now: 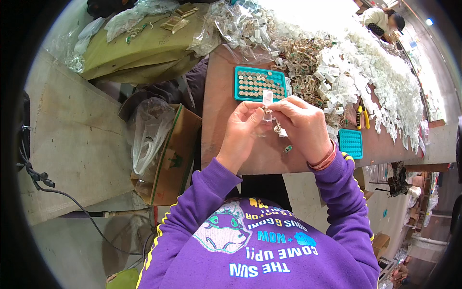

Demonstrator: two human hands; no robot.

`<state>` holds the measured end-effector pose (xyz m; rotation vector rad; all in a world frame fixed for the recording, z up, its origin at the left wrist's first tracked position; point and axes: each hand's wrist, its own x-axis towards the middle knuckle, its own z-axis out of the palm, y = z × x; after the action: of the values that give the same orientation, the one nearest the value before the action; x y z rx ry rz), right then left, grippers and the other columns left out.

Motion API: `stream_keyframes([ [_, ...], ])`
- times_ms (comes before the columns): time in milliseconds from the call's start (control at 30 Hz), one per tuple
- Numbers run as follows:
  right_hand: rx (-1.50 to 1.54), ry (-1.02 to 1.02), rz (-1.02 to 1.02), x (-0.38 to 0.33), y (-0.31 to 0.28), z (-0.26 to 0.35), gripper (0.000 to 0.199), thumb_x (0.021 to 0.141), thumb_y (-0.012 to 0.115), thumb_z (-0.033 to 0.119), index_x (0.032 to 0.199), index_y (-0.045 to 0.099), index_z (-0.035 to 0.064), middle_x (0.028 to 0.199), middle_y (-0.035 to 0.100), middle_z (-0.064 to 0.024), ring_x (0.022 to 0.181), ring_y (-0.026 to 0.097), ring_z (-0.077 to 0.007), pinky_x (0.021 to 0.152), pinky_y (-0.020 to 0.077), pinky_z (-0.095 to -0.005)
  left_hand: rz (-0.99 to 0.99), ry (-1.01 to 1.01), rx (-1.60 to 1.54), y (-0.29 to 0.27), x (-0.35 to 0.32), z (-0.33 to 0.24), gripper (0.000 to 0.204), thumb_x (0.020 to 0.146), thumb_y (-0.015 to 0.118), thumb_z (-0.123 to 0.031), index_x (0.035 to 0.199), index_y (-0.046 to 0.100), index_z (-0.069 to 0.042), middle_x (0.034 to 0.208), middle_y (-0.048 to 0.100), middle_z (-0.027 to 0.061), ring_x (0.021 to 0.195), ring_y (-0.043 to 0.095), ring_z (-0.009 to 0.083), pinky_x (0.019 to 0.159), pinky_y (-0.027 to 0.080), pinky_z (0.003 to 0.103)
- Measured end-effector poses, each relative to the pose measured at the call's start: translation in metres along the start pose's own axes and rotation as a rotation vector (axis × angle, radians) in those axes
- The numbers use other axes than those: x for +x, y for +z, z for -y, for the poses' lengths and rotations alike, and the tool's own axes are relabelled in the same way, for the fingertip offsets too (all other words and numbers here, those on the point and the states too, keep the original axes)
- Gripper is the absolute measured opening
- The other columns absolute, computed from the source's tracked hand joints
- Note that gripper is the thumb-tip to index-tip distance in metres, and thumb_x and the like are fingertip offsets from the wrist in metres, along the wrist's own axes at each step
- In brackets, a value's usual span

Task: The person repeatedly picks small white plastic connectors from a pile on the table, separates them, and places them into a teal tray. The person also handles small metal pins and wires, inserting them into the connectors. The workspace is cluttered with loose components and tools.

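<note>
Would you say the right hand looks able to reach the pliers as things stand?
Probably yes, once free: the pliers lie to its right, handles uncovered, though the right hand is busy at a white piece.

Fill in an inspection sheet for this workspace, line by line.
Surface: brown table, partly covered.
Things: white case, held; teal tray of round metal pieces beyond it; green board on the table.
Clutter: heap of white parts on the right; pliers and second teal tray beside it.
Hands: left hand and right hand pinch the white case.
Cables: black cable at far left, off the table.
Surroundings: cardboard box and plastic bag left of the table; another person, far upper right.
</note>
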<state>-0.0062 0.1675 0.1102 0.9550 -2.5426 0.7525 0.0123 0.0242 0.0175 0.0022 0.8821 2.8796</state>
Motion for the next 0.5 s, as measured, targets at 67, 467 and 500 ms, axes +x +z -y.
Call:
stream_keyframes([
  [67,0.032,0.02,-0.056,0.0,0.001,-0.002,0.023,0.08,0.069,0.004,0.102,0.068,0.0105,0.085,0.066,-0.008,0.071,0.068,-0.0273,0.059,0.0553,-0.0339,0.001,-0.009,-0.007,0.0,0.0,0.0,0.015,0.096,0.064,-0.014,0.107,0.059,-0.005,0.103,0.067,0.0068,0.085,0.066,0.013,0.077,0.056,0.028],
  [467,-0.058,-0.177,-0.14,-0.007,0.024,0.0,0.031,0.074,0.068,0.007,0.105,0.071,0.0122,0.093,0.072,-0.0078,0.087,0.07,-0.0241,0.076,0.0545,-0.0352,0.02,-0.016,-0.194,-0.004,0.002,0.001,0.015,0.098,0.06,-0.016,0.108,0.057,-0.006,0.105,0.065,0.0072,0.089,0.066,0.0154,0.078,0.056,0.029],
  [500,-0.054,-0.231,-0.178,-0.007,0.028,0.001,0.032,0.075,0.068,0.008,0.107,0.071,0.0119,0.095,0.072,-0.0087,0.09,0.07,-0.0246,0.079,0.0542,-0.0362,-0.016,-0.022,-0.209,-0.005,0.002,0.002,0.015,0.099,0.06,-0.017,0.11,0.056,-0.007,0.106,0.065,0.0074,0.09,0.066,0.0158,0.078,0.055,0.029],
])
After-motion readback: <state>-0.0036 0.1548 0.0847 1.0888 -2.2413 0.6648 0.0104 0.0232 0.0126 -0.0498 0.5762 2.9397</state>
